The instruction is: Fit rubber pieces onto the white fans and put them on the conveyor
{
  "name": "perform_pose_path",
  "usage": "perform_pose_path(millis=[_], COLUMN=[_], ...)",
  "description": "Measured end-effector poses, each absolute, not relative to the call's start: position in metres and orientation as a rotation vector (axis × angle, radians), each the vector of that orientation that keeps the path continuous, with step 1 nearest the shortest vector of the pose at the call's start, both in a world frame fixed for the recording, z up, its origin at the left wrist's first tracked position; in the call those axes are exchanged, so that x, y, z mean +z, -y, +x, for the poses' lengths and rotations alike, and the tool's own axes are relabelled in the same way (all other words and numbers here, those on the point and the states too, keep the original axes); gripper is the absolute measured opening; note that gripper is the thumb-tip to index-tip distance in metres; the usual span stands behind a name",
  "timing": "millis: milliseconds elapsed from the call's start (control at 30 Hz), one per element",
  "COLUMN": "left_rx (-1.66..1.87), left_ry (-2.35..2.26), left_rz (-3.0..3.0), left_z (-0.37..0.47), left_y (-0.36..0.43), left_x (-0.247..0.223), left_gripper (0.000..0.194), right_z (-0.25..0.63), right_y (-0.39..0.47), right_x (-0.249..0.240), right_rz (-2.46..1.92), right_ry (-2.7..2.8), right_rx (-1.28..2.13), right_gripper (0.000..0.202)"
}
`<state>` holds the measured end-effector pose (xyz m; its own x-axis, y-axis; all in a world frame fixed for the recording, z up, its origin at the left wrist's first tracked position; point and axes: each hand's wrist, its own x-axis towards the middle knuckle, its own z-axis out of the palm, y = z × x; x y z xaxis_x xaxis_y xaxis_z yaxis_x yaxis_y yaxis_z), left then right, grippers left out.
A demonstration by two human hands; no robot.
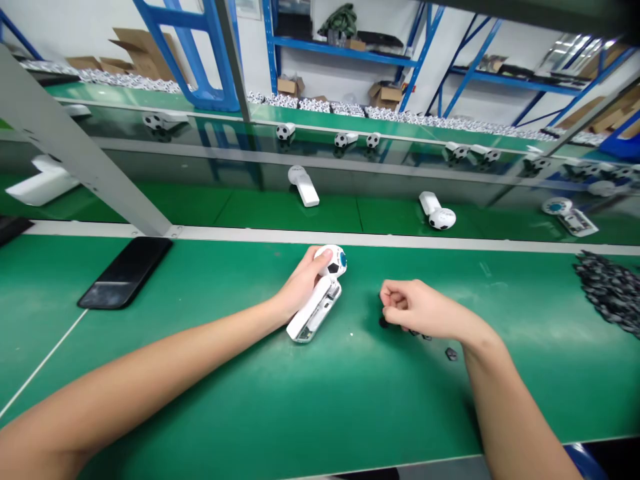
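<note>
My left hand [306, 283] is closed around a white handheld device [315, 310] with a round football-patterned head. The handle lies open lengthwise, showing its hollow inside, and a blue disc sits on the right side of the head. To the right, my right hand [417, 307] rests low over the green table with its fingers curled and pinched together. Small black pieces [383, 322] show at its fingertips and under the palm; whether one is between the fingers is hidden. A single black five-sided piece [451, 354] lies just beside the wrist.
A heap of black pieces [610, 293] lies at the right. A black phone [126, 273] lies at the left by a metal post [95, 153]. Beyond the white edge strip, several white devices [304, 187] rest on a green belt [250, 210].
</note>
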<state>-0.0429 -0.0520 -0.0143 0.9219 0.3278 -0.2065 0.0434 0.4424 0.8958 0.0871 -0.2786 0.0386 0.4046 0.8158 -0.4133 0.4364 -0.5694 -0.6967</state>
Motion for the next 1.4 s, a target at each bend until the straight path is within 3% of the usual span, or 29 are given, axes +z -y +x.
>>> perform_pose_path(millis=[233,367,533,867,1067,1400], left_rx=[0.220,0.140,0.079,0.265,0.211,0.196], left_ry=[-0.211,-0.153,-0.146,0.047,0.114,-0.086], left_rz=[1.109,1.080,1.140,1.861,2.258,2.348], left_z=[-0.044,-0.049,-0.055,-0.067,-0.070,-0.066], left_y=[0.054,0.058,0.063,0.055,0.049,0.059], left_x=[-0.004,0.002,0.007,0.028,0.038,0.033], left_gripper=[0.045,0.045,0.052,0.063,0.062,0.082], right_z=[0.083,0.080,0.073,0.051,0.045,0.036], right_y=[0.269,0.259,0.255,0.254,0.254,0.240], right_x=[0.032,0.023,0.023,0.040,0.040,0.029], right_rz=[-1.859,-1.842,-1.822,-1.671,-1.815,-1.785], right_ry=[0.920,0.879,0.915,0.850,0.941,0.745], right_rx=[1.080,0.995,0.858,0.783,0.595,0.493], right_gripper=[0.014,0.031,0.038,0.032,0.029,0.033])
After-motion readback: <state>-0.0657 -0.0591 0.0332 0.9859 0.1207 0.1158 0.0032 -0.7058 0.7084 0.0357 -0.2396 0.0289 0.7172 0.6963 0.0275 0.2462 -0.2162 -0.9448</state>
